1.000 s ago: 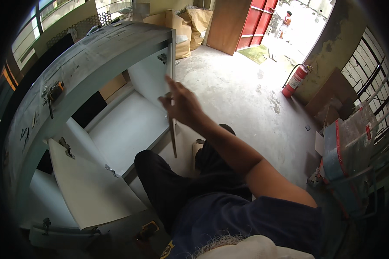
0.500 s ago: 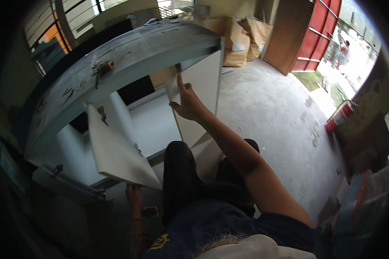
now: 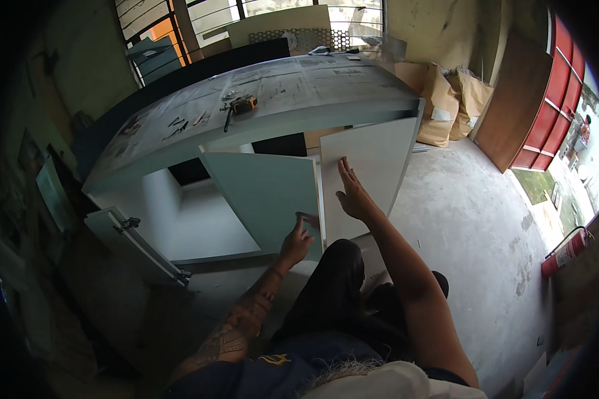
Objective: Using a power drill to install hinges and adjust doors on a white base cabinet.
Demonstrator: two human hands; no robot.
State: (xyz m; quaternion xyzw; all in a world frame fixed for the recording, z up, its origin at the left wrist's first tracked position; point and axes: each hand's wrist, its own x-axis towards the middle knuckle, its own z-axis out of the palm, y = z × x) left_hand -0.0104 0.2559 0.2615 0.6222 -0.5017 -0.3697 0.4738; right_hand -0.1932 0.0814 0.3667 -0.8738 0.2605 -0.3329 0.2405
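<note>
A low cabinet with several doors stands in front of me. Its middle door [image 3: 266, 189], pale grey-green, hangs slightly ajar. My left hand [image 3: 295, 243] touches this door's face near its free edge, with some fingers stretched and others bent. Beside it is the white right door [image 3: 363, 173], nearly flush with the cabinet front. Against that door lies my right hand [image 3: 355, 194], open, fingers straight and pointing up. At the left, another door [image 3: 136, 243] is swung wide, showing metal hinges [image 3: 128, 225] along its edge. White inner panels [image 3: 209, 223] show behind the left opening.
On the dusty cabinet top [image 3: 313, 83] lie an orange-and-black tool [image 3: 243, 104] and small loose pieces. Brown paper sacks [image 3: 439, 106] stand behind, right. Further right are a red metal door [image 3: 552, 100] and a fire extinguisher [image 3: 566, 253]. A person [image 3: 584, 130] is outside.
The middle door has swung toward the cabinet. My left hand has moved from its lower edge onto its face. My right hand has shifted from the right door's upper edge onto its face.
</note>
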